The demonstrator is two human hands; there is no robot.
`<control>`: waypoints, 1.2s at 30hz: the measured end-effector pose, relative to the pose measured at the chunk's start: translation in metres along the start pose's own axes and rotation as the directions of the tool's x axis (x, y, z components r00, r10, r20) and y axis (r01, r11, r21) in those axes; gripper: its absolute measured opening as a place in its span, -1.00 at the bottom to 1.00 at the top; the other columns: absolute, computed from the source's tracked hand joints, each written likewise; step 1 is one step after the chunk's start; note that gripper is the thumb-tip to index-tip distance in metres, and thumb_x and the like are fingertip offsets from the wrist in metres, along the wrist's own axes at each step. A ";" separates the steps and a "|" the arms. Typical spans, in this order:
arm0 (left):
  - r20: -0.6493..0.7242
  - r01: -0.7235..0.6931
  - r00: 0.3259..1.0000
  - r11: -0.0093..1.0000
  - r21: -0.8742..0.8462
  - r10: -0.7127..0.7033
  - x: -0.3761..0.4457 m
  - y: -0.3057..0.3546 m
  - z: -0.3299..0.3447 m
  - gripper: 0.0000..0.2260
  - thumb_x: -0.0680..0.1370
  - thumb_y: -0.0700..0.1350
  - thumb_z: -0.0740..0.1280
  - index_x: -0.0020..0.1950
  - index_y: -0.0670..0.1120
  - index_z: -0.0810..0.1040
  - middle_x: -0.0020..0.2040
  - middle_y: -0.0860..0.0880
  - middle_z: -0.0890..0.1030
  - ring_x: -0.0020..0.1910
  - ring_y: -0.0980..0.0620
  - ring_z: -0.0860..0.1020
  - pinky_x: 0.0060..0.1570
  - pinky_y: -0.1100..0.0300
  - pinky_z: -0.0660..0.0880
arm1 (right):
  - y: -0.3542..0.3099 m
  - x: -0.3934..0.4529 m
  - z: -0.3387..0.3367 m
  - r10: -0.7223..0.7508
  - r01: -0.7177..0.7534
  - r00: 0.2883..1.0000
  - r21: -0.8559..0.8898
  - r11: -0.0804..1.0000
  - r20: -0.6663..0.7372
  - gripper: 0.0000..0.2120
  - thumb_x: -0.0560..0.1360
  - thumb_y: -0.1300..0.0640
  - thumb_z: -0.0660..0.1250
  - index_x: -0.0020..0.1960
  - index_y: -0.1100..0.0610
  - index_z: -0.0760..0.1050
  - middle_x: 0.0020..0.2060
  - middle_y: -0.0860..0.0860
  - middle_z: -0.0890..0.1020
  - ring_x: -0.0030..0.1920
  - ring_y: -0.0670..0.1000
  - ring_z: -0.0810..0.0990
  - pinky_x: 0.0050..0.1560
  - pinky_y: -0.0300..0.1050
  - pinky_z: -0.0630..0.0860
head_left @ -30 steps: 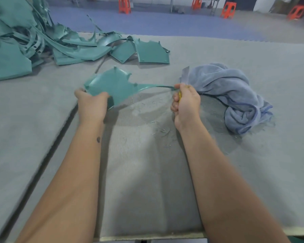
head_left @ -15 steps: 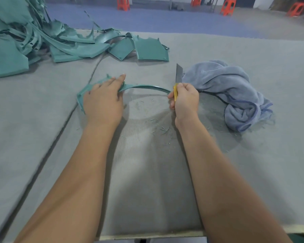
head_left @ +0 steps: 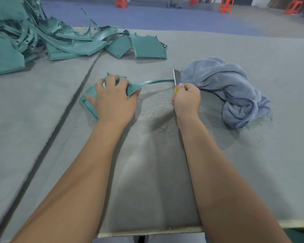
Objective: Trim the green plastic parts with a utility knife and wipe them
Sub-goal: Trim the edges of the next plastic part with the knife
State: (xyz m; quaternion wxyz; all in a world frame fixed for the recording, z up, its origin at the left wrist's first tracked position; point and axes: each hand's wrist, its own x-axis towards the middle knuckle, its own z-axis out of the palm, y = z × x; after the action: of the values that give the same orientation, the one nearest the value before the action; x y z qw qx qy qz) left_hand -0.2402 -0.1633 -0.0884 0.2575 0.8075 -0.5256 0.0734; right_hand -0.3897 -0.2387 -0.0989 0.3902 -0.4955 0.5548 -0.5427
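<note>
One green part (head_left: 95, 95) is gripped by the left hand (head_left: 112, 100) and trimmed with the utility knife (head_left: 176, 79) clasped in the right hand (head_left: 186, 99), while a far-left pile (head_left: 42, 37) and the unused cloth (head_left: 226, 90) remain.

Smooth, faintly glossy curved green plastic part (head_left: 148, 82); bare metal knife blade (head_left: 176, 77); soft crumpled blue cloth (head_left: 232, 90); matt grey, apparently felt-like table covering (head_left: 253, 163).

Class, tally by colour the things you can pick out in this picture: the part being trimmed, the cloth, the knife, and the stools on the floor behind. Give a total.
Green: 1, the part under the left hand.
Blue: 1, the cloth.
Yellow-handled: 1, the knife in the right hand.
Orange: 4, the stools.
Total: 7. The green pile is too tangled to count.
</note>
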 end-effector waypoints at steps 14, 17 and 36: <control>-0.053 0.028 0.998 0.993 -0.116 -0.035 0.001 0.000 0.008 -0.66 0.59 0.18 0.20 0.22 -0.02 0.50 0.37 -0.01 0.36 0.41 -0.21 0.29 0.23 -0.46 0.22 | 0.002 0.011 -0.001 0.112 -0.108 0.991 0.061 0.992 -0.071 -0.59 0.59 0.19 0.15 -0.41 0.07 0.16 -0.46 0.03 0.32 -0.34 0.05 0.28 -0.27 -0.06 0.23; -0.074 0.042 0.996 0.990 -0.134 -0.052 0.001 0.000 0.008 -0.68 0.59 0.18 0.21 0.19 0.01 0.52 0.39 0.02 0.37 0.45 -0.17 0.28 0.26 -0.55 -0.03 | 0.002 0.010 -0.002 0.113 -0.108 0.992 0.096 0.990 -0.054 -0.59 0.58 0.19 0.15 -0.41 0.04 0.13 -0.48 0.01 0.26 -0.38 0.02 0.21 -0.33 -0.08 0.15; -0.074 0.009 0.997 0.986 -0.167 -0.022 0.002 0.001 0.013 -0.65 0.56 0.23 0.22 0.21 0.07 0.54 0.40 0.08 0.38 0.46 -0.14 0.26 0.27 -0.54 -0.08 | 0.001 -0.002 0.002 -0.048 0.045 0.997 -0.063 0.997 -0.053 -0.57 0.59 0.16 0.16 -0.43 0.06 0.14 -0.54 -0.07 0.26 -0.48 -0.05 0.19 -0.42 -0.15 0.15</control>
State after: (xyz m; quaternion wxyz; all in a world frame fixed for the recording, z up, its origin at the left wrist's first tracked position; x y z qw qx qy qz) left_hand -0.2424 -0.1714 -0.0990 0.3442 0.7839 -0.5134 0.0580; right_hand -0.3873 -0.2376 -0.1006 0.3466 -0.5049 0.5702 -0.5476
